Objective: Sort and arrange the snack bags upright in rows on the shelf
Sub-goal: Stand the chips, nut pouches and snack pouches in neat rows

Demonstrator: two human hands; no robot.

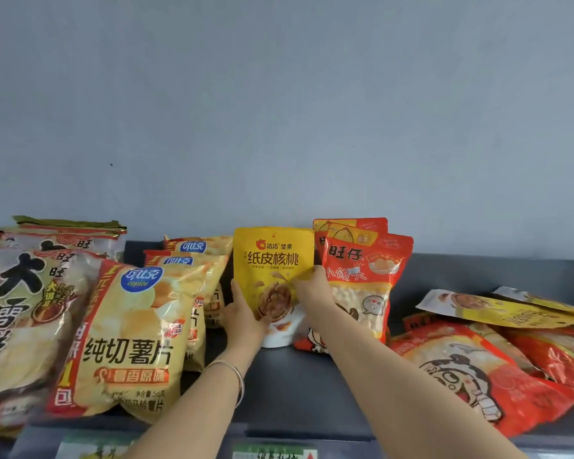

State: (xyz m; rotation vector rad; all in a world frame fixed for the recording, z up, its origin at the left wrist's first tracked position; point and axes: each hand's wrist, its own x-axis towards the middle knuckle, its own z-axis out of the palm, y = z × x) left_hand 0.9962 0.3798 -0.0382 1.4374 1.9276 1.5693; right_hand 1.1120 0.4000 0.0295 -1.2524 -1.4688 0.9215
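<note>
A plain blue-grey wall (279,111) fills the upper half of the view, with a small dark speck on its left side. Against it runs a dark grey shelf (295,385) with a low raised back edge. At the far left stand big cracker bags (20,309), one behind another, their tops reaching the wall. Just beside them a row of yellow chip bags (130,332) stands front to back, leaning a little. On the right, red bags (478,376) lie flat in a loose, overlapping heap, with a flat yellow bag (497,309) resting on top of them towards the back. Two more red pouches (365,270) stand upright near the middle, one behind the other. Between these and the chip bags stands the yellow walnut bag (272,260), upright, its base on the shelf. The left hand (242,316) grips its lower left edge, thumb on the front. The right hand (315,286) holds its right edge, fingers (300,283) laid across the front; both hands are grasping this one bag. A thin bangle (236,376) circles the left wrist. Green and white labels (272,453) show along the shelf's front edge, too cropped to read.
</note>
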